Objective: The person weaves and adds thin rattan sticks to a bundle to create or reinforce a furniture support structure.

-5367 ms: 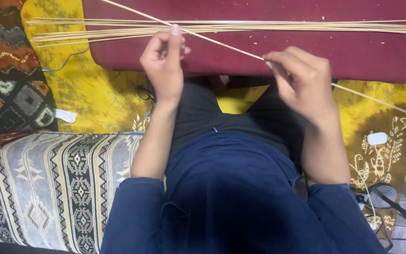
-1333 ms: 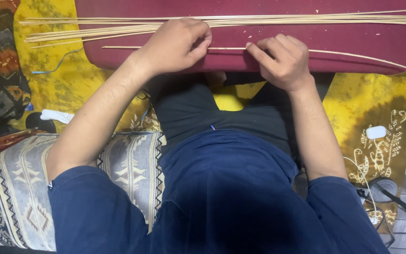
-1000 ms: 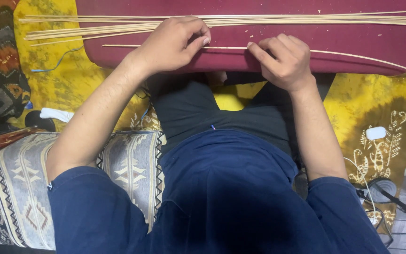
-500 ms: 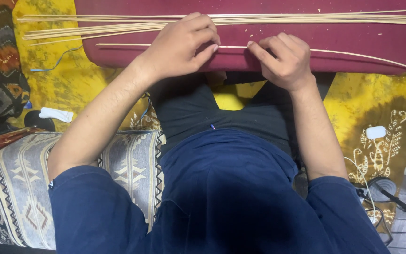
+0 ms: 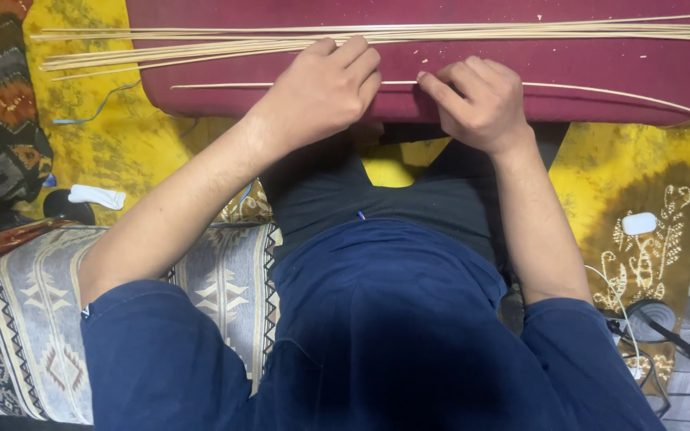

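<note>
Resting on the near edge of the maroon cushion (image 5: 600, 64), both hands were bent over one thin pale cane strip (image 5: 225, 85) that ran along that edge from left to right. The left hand (image 5: 321, 92) lay knuckles-up over the strip with its fingers curled down, and seemed to press or pinch it, though the fingertips were hidden, so I cannot tell whether it truly gripped. The right hand (image 5: 481, 104) was curled just beside it, thumb and forefinger closed on the same strip; past this hand the strip curved off toward the cushion's right edge. Along the far edge lay a bundle of long cane strips (image 5: 201, 44), spread out somewhat at its left end, apart from the one being handled. By my reading the work was at an early or middle stage: one strip was under the hands and many lay untouched. A yellow patterned cloth (image 5: 121, 144) covered the floor beneath the cushion, with a small white object (image 5: 639, 223) near its right side.
</note>
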